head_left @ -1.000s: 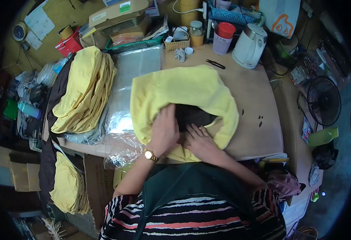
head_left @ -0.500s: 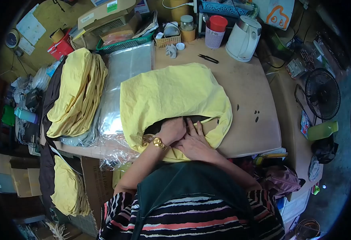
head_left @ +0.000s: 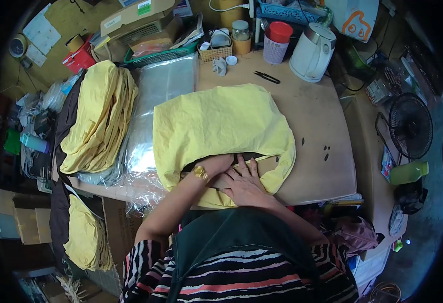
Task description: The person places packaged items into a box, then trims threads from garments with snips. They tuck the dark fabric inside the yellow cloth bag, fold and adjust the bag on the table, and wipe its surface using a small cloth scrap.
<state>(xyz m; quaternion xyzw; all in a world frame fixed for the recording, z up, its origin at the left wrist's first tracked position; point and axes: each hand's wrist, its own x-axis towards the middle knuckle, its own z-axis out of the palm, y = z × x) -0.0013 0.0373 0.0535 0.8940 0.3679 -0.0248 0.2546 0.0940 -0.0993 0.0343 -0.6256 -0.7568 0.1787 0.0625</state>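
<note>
A yellow cloth piece with a dark lining (head_left: 221, 118), bag-like in shape, lies on the table in front of me. Its opening faces my body. My left hand (head_left: 217, 165), with a gold watch on the wrist, reaches into that opening. The fingers of this hand are hidden inside, so I cannot see what they touch. Beside it, my right hand (head_left: 246, 188) lies with fingers spread at the opening, the fingertips by the dark lining. Nothing shows in its grasp.
On the left lie a pile of yellow cloth pieces (head_left: 98, 118) and a stack of clear plastic sheets (head_left: 163, 83). Black thread snips (head_left: 267, 77), a red cup (head_left: 280, 32) and a white kettle (head_left: 312, 53) stand or lie at the back. A fan (head_left: 410, 125) is at right.
My left hand has shifted slightly at the opening, its fingers still inside. My right hand has moved a little right and down, and its fingers are more spread. The view has shifted slightly.
</note>
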